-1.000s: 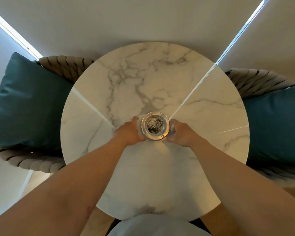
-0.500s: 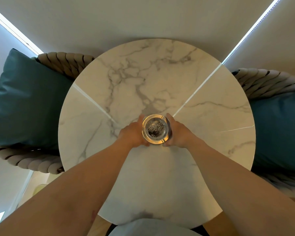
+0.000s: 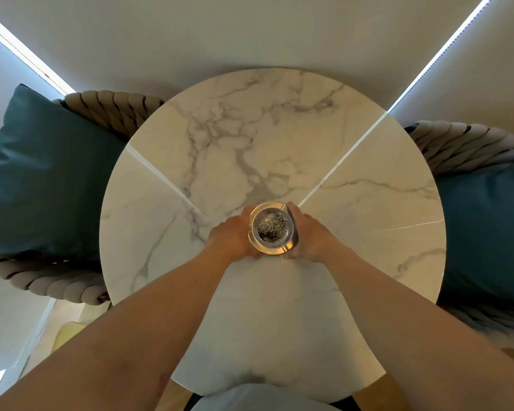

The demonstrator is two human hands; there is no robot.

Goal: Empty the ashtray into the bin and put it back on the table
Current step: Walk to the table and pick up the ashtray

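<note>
- Just below the middle of the head view: glass ashtray (image 3: 272, 228), full of grey ash, on the round marble table (image 3: 353, 221).
- Left hand (image 3: 231, 236) and right hand (image 3: 312, 234) cupped around its two sides, touching it.
- Blue cushion (image 3: 46, 176) at far left.

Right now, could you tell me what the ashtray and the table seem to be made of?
Ashtray: apparently clear, glossy glass, since its thick rim is see-through and glints. Table: white top with grey veining and mirror-like reflections, so polished marble or a marble-look surface.
</note>
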